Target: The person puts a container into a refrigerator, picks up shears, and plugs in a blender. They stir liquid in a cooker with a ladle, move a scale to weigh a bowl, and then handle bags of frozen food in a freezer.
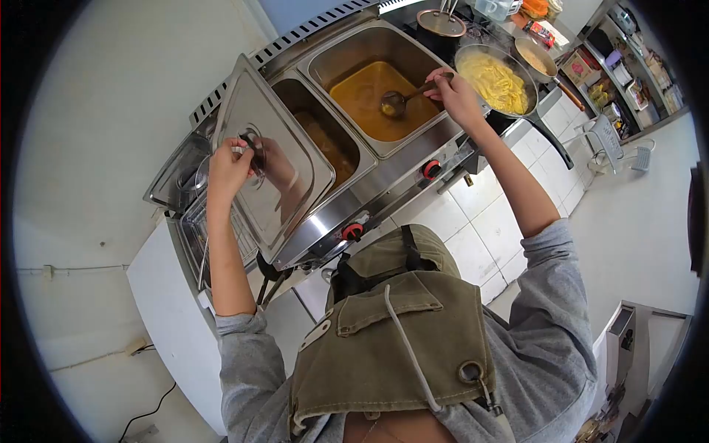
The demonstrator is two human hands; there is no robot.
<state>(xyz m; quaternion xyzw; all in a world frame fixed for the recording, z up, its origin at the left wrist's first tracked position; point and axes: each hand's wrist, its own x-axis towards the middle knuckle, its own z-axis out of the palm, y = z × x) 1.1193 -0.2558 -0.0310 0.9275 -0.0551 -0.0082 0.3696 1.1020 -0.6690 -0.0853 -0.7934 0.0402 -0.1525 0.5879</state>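
Gripping the round knob of a rectangular stainless-steel lid, the left hand sits at 9 o'clock in the view, fingers closed on the knob. The lid is tilted up on one long edge with its polished face toward the camera, and it mirrors the hand and wrist. It stands at the left rim of a steel well of brownish food.

The right hand, at 1 o'clock, is closed round the handle end of a metal ladle. The ladle bowl lies in the orange-yellow sauce that fills the deeper steel well at 12 o'clock, just beside the brown one. The sauce surface is smooth and opaque.

A black frying pan of pale yellow pasta sits just beyond the right wrist. A dark pot with a copper-coloured lid is further back at 12 o'clock.

Hard to make out:
- The knob is mostly covered by the left fingers.
- The kind of brown food cannot be told.
- The lid screens whatever lies behind it at 10 o'clock.
- The shelf goods at 2 o'clock are too small to read.
- An olive canvas apron hides the bench front at 6 o'clock.
- The round lens border cuts off all four corners.
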